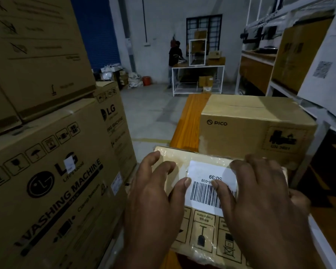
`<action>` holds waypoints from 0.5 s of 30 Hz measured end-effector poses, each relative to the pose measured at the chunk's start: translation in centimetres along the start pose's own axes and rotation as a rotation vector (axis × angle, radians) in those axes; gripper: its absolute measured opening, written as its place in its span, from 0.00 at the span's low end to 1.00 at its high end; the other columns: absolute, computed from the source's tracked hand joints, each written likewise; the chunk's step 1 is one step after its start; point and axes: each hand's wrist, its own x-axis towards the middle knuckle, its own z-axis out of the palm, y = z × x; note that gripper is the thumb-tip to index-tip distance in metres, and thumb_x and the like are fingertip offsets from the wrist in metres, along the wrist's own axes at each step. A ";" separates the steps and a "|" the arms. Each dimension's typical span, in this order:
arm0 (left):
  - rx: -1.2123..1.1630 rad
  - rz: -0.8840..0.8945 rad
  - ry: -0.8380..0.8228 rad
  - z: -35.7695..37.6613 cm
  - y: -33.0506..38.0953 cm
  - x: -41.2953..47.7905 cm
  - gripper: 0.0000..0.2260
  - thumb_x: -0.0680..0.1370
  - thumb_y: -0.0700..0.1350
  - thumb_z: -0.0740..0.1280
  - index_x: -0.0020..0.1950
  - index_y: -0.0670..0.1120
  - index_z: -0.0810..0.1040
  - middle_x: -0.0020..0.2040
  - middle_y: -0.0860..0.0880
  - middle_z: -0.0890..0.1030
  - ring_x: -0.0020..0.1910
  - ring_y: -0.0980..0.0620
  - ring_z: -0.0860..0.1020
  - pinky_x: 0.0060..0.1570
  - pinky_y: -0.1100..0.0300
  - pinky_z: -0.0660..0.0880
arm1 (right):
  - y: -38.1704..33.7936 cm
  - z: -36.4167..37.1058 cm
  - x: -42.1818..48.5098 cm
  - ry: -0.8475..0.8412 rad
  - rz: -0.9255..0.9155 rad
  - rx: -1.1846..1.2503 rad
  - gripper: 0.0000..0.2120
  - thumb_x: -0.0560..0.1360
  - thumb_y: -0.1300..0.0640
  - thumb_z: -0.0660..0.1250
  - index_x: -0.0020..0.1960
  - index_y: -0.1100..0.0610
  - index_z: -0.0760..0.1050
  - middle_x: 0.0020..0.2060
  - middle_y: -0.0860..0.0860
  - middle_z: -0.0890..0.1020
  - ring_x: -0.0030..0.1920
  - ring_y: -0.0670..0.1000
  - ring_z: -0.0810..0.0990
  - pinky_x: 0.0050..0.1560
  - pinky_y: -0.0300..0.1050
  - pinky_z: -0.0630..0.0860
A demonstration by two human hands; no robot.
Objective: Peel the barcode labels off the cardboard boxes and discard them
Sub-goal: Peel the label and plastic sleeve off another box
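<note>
Two hands are pressing flat on a small wrapped box (202, 235).
The left hand (153, 193) and right hand (260, 193) are lying with fingers spread, pinching nothing. The barcode label (206, 171) is sitting between them, both thumbs touching it. A PICO box (250, 121) is standing just behind, and LG cartons (56, 181) are at the left.

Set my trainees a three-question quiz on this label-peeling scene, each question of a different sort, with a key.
1. True or false: the barcode label is already off the wrapped box.
2. The larger box behind it is printed: A Sony, B PICO, C Dell?
3. Fill in: the left hand and right hand both touch the label with their ____.
Key: 1 false; 2 B; 3 thumbs.
</note>
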 end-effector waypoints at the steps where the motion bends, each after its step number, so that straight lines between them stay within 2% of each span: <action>1: 0.012 0.003 0.007 0.0 0.1 0.1 0.20 0.75 0.61 0.65 0.64 0.56 0.78 0.72 0.65 0.62 0.70 0.56 0.68 0.61 0.45 0.75 | 0.0 0.1 0.0 0.003 -0.002 -0.013 0.22 0.73 0.37 0.58 0.60 0.48 0.72 0.62 0.52 0.74 0.65 0.57 0.70 0.49 0.62 0.73; 5: 0.068 0.029 0.021 0.3 0.4 0.3 0.17 0.74 0.62 0.62 0.61 0.59 0.77 0.68 0.64 0.62 0.66 0.56 0.69 0.56 0.45 0.77 | 0.0 0.4 0.0 0.046 -0.003 -0.006 0.18 0.76 0.40 0.59 0.59 0.49 0.73 0.62 0.53 0.75 0.64 0.58 0.71 0.49 0.64 0.72; 11: 0.069 0.015 -0.008 0.3 0.8 0.4 0.14 0.74 0.59 0.64 0.57 0.61 0.78 0.65 0.64 0.62 0.65 0.56 0.70 0.55 0.46 0.78 | -0.1 0.7 0.0 0.078 -0.024 -0.004 0.21 0.72 0.40 0.59 0.58 0.51 0.74 0.61 0.55 0.76 0.65 0.60 0.71 0.49 0.65 0.71; 15: 0.046 -0.009 -0.032 0.4 0.8 0.9 0.09 0.75 0.53 0.70 0.54 0.62 0.77 0.60 0.65 0.61 0.64 0.55 0.70 0.57 0.47 0.77 | 0.0 0.9 -0.1 0.105 -0.037 -0.017 0.21 0.71 0.41 0.60 0.57 0.53 0.75 0.60 0.57 0.76 0.64 0.62 0.71 0.49 0.67 0.70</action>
